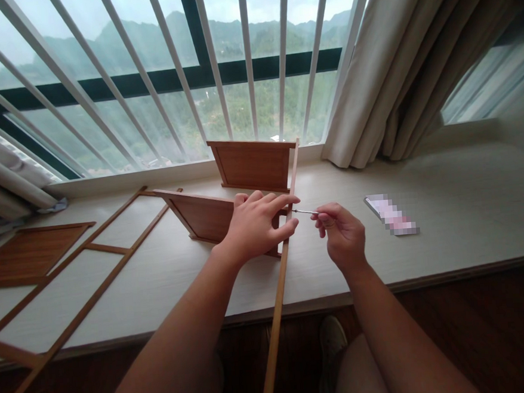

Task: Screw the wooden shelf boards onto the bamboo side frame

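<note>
The wooden panel (205, 215) stands tilted on the table (446, 207) under the left hand (255, 224), which clamps it against the long rail (279, 279). Both parts look light, stiff and thin; grip at the edges. The right hand (343, 233) pinches a slim metal tool (305, 211); its tip is hidden.

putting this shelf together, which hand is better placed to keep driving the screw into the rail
Right: the right hand already holds the thin metal tool against the wooden rail, while the left hand braces the panel.
</note>
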`<state>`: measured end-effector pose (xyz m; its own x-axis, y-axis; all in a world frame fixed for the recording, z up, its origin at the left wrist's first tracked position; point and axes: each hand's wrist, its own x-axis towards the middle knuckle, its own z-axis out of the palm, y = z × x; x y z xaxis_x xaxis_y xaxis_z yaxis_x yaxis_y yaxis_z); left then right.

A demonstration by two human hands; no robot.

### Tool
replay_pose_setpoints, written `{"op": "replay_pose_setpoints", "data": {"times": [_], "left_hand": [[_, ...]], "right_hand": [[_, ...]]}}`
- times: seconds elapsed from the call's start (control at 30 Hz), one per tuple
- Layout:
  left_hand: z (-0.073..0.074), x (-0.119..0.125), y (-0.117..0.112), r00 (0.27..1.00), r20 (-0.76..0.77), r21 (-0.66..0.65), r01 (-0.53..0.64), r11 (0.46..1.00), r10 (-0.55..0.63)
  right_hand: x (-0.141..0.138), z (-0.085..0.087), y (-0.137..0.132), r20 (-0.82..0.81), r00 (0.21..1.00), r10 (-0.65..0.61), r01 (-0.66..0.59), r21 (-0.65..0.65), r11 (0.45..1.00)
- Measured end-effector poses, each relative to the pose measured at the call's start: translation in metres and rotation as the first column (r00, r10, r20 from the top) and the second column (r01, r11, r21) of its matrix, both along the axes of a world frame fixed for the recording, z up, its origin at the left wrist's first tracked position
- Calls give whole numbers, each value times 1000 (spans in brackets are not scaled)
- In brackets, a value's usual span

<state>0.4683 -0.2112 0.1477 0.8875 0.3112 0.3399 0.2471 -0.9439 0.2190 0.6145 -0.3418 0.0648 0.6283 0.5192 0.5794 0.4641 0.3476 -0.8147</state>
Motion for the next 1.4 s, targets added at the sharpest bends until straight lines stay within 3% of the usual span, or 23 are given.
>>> {"op": "replay_pose_setpoints", "data": {"times": [0.4,0.77,0.9,1.1,1.4], "left_hand": [[0,0,0,1000,3,4,-1,1000,1],[-1,0,0,1000,-1,11,-4,1000,4],[-2,0,0,1000,10,13,0,1000,-1],[-1,0,0,1000,9,9,2,1000,-2],[-1,0,1,1000,15,2,11,1000,-11]], "right_hand": [[-3,4,2,5,1000,-7,7,61,998],[1,6,-3,205,976,-73,72,11,997],[1,3,-1,126,989,-83,89,-46,995],[-6,4,3,-178,982,63,-65,-6,998],[-4,4,0,-101,993,-64,66,13,998]]}}
